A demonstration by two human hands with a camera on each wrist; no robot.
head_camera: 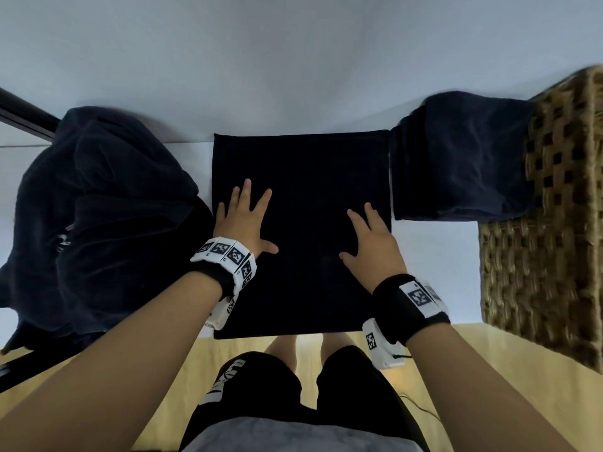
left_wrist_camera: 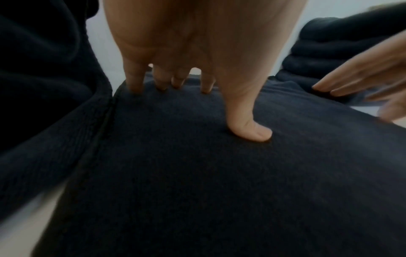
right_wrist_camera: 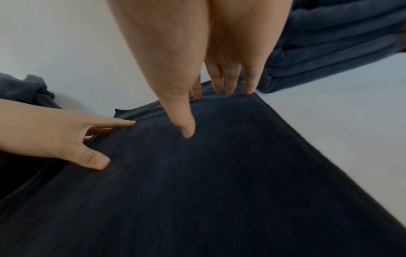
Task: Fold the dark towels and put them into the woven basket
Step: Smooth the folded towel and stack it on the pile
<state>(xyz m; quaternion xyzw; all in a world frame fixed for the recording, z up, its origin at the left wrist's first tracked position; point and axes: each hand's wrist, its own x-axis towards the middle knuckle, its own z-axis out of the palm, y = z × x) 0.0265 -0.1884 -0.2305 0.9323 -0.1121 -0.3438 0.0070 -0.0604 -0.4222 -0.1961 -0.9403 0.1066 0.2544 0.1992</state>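
A loose heap of dark navy towels (head_camera: 98, 203) waits at the left of the white bench (head_camera: 434, 272). The left hand (head_camera: 243, 220) and right hand (head_camera: 370, 243), fingers spread flat and gripping nothing, press the flat dark rectangular towel (head_camera: 303, 164) in the middle. Smooth outward, square the edges, then fold. Right: folded dark towels (head_camera: 456, 164) stacked against the brown woven basket (head_camera: 551, 230).

Not much to read here tbh. The wristbands (head_camera: 228, 256) carry square black-and-white coded markers with tiny letters too small to make out. The black shorts (head_camera: 228, 383) have white lettering, but it's foreshortened and unreadable.
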